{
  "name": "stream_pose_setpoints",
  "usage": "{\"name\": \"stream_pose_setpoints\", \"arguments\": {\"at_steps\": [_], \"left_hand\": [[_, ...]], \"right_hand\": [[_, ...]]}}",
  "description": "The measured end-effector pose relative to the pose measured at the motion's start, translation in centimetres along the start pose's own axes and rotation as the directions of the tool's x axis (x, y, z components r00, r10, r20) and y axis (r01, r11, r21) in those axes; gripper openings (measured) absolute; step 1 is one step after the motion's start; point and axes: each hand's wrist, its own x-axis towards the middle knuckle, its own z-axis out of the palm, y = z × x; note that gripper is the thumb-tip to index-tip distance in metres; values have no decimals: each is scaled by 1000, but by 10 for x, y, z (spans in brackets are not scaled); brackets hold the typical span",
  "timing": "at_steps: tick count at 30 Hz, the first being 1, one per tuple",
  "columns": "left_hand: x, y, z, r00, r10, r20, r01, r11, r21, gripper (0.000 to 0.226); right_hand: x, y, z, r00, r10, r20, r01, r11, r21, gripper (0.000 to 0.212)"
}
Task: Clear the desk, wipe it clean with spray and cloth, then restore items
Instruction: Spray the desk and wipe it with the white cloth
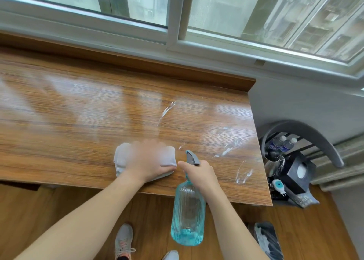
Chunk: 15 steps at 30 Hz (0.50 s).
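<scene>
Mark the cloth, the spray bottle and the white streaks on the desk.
cloth (167,156): head view, right end beside the left hand's knuckles.
spray bottle (187,210): head view, middle of the ribbed blue body.
white streaks (228,148): head view, long smear near the desk's right edge.

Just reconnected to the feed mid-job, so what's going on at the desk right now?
A person is wiping the brown wood-grain desk. The left hand presses a folded white cloth flat on the desktop near its front edge; that hand is motion-blurred. The right hand grips the neck of a ribbed translucent blue spray bottle with a grey nozzle, held beside the cloth. White streaks remain on the desk's right part. Cleared items sit on a chair to the right.
</scene>
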Motion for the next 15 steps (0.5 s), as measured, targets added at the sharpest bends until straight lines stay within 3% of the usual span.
{"name": "stream_pose_setpoints", "arguments": {"at_steps": [11,15], "left_hand": [[37,15,24,994,86,-65,-89,995,-46,77],[71,17,32,996,85,-29,-86,996,-34,80]], "right_hand": [[19,-10,-11,1000,15,-10,-15,1000,-9,31],[21,-13,-17,999,-7,-44,6,1000,-28,31]]}}
